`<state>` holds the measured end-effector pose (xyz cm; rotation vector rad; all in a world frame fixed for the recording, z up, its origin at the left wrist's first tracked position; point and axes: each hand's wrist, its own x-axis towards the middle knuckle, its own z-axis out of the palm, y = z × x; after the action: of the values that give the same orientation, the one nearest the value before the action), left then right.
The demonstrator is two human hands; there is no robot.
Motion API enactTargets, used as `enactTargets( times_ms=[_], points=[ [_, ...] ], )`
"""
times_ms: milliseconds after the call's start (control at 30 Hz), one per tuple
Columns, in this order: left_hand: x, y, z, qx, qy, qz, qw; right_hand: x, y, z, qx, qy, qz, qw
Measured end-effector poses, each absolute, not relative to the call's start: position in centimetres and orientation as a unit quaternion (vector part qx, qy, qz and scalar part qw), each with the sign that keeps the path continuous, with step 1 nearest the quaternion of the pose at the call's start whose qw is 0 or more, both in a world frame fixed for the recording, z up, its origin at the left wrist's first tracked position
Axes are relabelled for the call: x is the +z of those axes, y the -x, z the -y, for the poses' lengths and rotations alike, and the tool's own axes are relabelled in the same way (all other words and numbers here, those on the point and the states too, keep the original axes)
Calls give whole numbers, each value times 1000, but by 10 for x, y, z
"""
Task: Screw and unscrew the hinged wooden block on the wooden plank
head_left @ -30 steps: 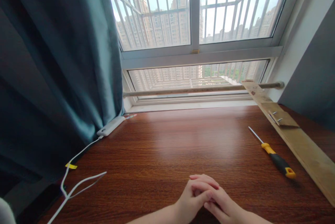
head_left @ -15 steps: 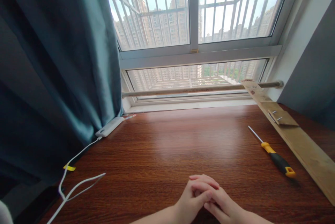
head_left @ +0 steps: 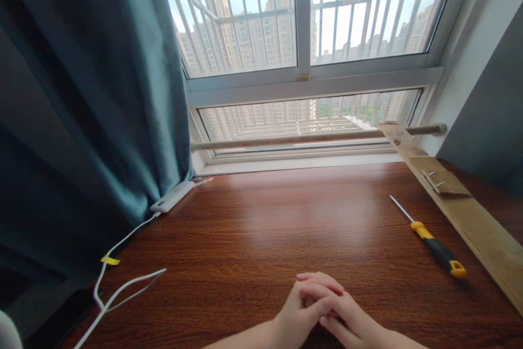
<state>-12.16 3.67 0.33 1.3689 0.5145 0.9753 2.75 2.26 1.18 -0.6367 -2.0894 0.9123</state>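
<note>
1. The person's left hand and right hand are clasped together, low in the view, by the brown table. Their fingers are folded over each other.
2. The palms are hidden, so it is hard to be sure, but neither hand seems to hold a thing.
3. A yellow and black screwdriver lies on the table, well apart from the hands, on the right. Its thin tip points toward the window.
4. Near it lies a long brown board, with a small flat piece and two metal bits on top.
5. This looks like a resting step, with no work going on.
6. To grab anything, the fingers must first let go of each other. The screwdriver would need a reach to the right.
</note>
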Motion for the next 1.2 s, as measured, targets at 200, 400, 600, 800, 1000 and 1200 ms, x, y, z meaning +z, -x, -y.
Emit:
enactTargets(
  times_ms=[200,400,600,800,1000,1200],
  points=[
    [3,122,-37,425,-598,-224,641,9,-27,-24,351,250,820,377],
    [2,122,-36,429,-598,-224,639,10,-27,-23,357,258,817,372],
    [3,122,-35,430,-598,-225,638,10,-27,-23,358,250,816,378],
    [4,121,-36,430,-596,-223,640,8,-27,-24,357,247,818,378],
    [6,121,-36,425,-593,-229,644,10,-27,-22,357,260,813,379],
    [8,122,-35,426,-600,-238,634,14,-28,-21,366,269,810,371]
  ],
)
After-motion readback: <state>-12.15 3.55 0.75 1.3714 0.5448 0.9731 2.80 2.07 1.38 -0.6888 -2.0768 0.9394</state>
